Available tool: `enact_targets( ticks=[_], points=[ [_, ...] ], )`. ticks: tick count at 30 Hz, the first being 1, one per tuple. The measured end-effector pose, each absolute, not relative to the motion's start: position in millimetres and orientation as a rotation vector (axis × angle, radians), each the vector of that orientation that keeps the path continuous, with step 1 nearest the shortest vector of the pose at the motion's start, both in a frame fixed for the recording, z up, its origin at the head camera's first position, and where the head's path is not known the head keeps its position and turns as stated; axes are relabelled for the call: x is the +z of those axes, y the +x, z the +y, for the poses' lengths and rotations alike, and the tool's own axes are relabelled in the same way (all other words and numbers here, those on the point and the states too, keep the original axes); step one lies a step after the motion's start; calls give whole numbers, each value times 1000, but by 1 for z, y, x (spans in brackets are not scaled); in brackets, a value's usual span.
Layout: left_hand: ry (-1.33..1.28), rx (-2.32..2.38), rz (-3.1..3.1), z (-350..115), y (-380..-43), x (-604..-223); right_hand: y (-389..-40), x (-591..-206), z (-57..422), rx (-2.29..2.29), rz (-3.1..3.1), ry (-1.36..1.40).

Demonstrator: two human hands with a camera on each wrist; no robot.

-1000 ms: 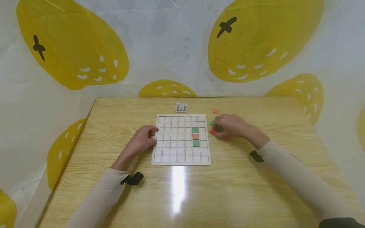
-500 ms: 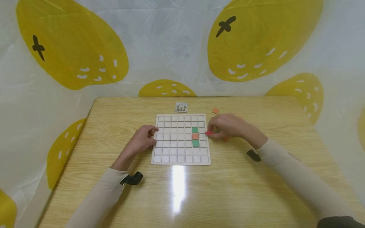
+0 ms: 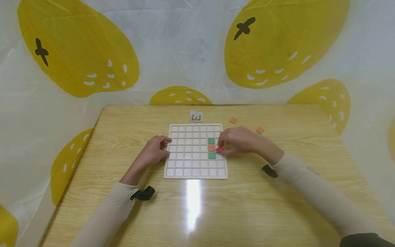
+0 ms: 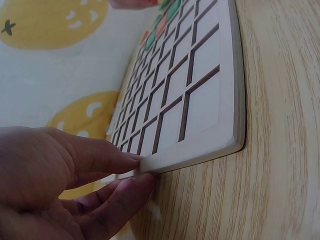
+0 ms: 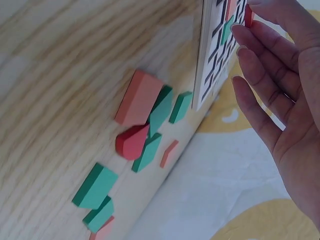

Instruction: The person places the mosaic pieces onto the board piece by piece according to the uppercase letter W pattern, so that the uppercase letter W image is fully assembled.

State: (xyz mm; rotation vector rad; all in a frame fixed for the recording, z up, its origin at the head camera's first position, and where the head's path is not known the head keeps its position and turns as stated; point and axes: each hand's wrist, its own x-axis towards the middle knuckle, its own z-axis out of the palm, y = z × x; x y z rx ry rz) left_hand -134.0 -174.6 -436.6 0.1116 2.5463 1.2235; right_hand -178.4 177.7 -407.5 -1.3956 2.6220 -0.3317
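Observation:
A white grid board lies flat on the table. Toward its right side, an orange tile sits in a cell between an upper green tile and a lower green tile. My left hand holds the board's left edge, thumb and fingers against the rim. Over the right-hand column, my right hand pinches a small red tile just right of the orange one. Its exact contact with the board is hard to tell.
Loose pieces lie right of the board, partly hidden by the right hand: several green tiles, orange tiles and a red round-ended piece. A small pattern card lies beyond the board. A patterned curtain borders the wooden table.
My right hand has carried the red tile left from the loose pieces to over the board's right side. An orange tile on the far right has come into sight. The left hand stays put.

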Motion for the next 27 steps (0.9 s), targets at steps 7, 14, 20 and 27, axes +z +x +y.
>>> enact_targets(
  ticks=[7,14,20,27],
  points=[
    [112,1220,2554,-174,-134,-437,-173,-408,168,-362,2576,-1504],
    [111,1211,2561,-174,-134,-435,-171,-412,160,-376,2545,-1532],
    [110,1207,2567,-173,-134,-435,-168,-414,156,-367,2533,-1599],
    [106,1201,2571,-174,-134,-435,-163,-414,150,-376,2536,-1628]
  ],
)
